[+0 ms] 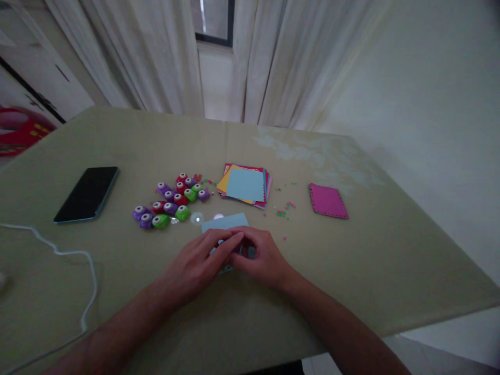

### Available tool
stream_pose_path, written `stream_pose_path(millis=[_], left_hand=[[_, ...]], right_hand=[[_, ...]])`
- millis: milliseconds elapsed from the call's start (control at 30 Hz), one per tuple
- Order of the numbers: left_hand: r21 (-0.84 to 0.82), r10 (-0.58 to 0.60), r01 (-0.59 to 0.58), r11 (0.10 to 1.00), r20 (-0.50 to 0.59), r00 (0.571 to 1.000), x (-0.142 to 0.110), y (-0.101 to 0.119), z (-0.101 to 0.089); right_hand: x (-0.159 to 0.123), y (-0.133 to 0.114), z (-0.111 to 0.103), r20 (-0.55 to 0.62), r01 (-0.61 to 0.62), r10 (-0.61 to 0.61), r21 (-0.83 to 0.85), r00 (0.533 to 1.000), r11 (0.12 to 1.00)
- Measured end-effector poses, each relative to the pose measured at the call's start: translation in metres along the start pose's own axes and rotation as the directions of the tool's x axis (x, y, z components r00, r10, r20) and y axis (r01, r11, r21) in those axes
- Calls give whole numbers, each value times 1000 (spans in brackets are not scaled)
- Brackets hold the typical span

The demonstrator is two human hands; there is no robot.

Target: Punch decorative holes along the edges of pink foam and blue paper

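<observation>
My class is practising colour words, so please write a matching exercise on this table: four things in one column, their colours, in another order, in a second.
Column 1
1. Flat device with a screen
2. Top sheet of the paper stack
3. Lone square to the right of the stack
4. Cable

Column 2
A. White
B. Bright pink
C. Mostly black
D. Light blue

Right pairs: 1-C, 2-D, 3-B, 4-A
</observation>
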State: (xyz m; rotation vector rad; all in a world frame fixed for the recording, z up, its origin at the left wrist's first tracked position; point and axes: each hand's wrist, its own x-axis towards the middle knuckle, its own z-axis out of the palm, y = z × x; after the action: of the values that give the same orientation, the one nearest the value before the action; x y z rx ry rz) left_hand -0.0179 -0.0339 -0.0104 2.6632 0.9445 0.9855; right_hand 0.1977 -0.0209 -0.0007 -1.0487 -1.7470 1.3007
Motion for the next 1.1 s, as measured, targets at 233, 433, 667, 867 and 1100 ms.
stream_pose_path(millis=[233, 433, 667, 867, 1100], left_hand=[[-17, -82, 80, 997, -109, 991, -4, -7, 7], [12, -88, 90, 996, -127, 988, 1, -8, 1], [56, -10, 20, 998, -171, 985, 3, -6, -1], [54, 28, -18, 998, -190, 981, 5, 1, -3], [64, -191, 196, 979, -74, 979, -3, -9, 7]], right_hand=[[0, 4, 3, -29, -30, 36, 172, 999, 985], [4, 9, 0, 34, -116, 114, 457, 993, 882], [3, 10, -2, 129, -254, 219, 510, 967, 822], [-1, 5, -6, 89, -164, 141, 373, 986, 913], [6, 7, -16, 41, -210, 212, 421, 976, 883]])
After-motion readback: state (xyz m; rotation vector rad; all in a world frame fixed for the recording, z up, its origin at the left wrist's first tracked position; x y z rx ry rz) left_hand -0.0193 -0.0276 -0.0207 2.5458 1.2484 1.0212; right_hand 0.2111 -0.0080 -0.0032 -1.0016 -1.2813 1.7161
